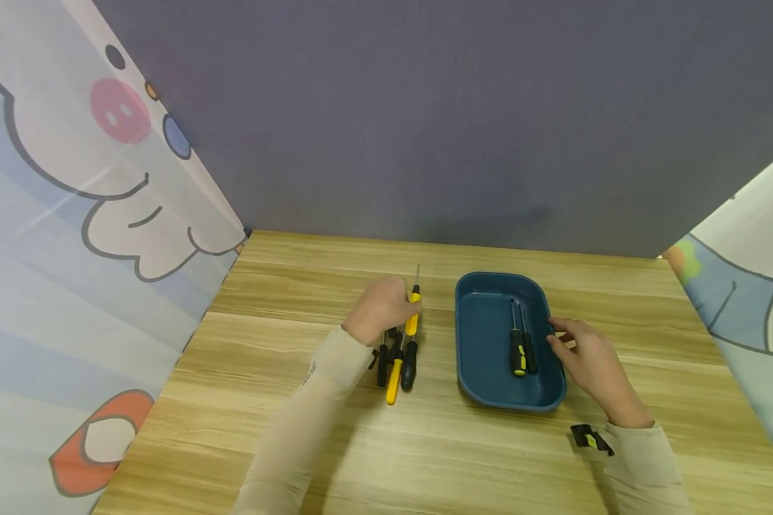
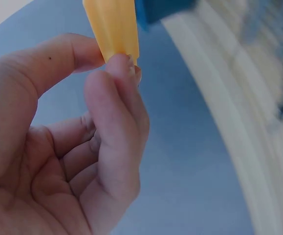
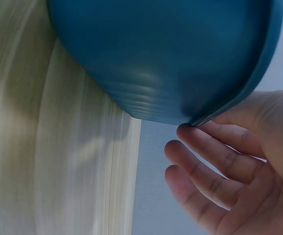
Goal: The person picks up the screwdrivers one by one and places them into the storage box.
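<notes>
My left hand (image 1: 381, 309) pinches a screwdriver by its yellow handle (image 2: 114, 29) between thumb and fingertips. Its thin shaft points away, toward the back wall. Just below that hand lies a cluster of screwdrivers: one with a yellow handle (image 1: 394, 383), one with a thick black handle (image 1: 409, 368) and a slimmer black one (image 1: 383, 366); the hand partly hides them. At the right, my right hand (image 1: 589, 361) holds the right rim of a blue tray (image 3: 151, 63) with thumb and fingertip. Inside lie a black-and-yellow screwdriver (image 1: 518, 354) and a black screwdriver (image 1: 530, 352), side by side.
Everything stands on a light wooden table (image 1: 438, 458). A grey wall (image 1: 386, 129) rises behind it, and cartoon-printed sheets (image 1: 51, 214) flank both sides. A black strap with a yellow mark (image 1: 591, 439) is beside the right sleeve.
</notes>
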A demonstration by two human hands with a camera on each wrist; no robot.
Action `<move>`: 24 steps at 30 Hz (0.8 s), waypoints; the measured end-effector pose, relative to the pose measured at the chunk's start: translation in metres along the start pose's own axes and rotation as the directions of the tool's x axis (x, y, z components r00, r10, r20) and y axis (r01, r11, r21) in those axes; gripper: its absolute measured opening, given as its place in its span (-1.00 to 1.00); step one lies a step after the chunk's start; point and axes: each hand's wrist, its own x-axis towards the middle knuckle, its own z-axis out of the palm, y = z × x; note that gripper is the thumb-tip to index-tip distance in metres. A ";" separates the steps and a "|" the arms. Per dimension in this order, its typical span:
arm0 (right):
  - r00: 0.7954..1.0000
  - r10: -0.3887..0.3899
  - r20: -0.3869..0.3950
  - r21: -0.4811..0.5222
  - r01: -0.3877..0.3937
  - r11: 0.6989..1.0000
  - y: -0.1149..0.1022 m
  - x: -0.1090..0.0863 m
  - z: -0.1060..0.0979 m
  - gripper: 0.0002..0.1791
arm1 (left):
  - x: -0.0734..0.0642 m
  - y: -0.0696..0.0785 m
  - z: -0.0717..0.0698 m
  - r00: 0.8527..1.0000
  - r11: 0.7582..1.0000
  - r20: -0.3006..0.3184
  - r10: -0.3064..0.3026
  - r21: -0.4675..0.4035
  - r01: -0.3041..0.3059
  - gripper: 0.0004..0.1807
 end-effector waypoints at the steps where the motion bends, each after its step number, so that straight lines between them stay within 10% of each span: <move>1: 1.000 0.001 -0.001 -0.001 -0.001 1.000 0.000 0.000 0.000 -0.64 | 0.003 0.007 0.000 1.000 1.000 0.000 0.021 0.007 -0.021 -0.42; 13: 1.000 0.001 0.002 -0.002 -0.001 1.000 0.003 0.001 0.001 -0.64 | 0.032 0.087 0.025 0.971 0.971 0.056 0.233 0.042 -0.235 -0.49; 24: 1.000 0.021 0.019 -0.002 -0.021 1.000 0.003 0.003 0.001 -0.64 | 0.052 0.124 0.071 0.969 0.967 0.115 0.221 0.101 -0.233 -0.56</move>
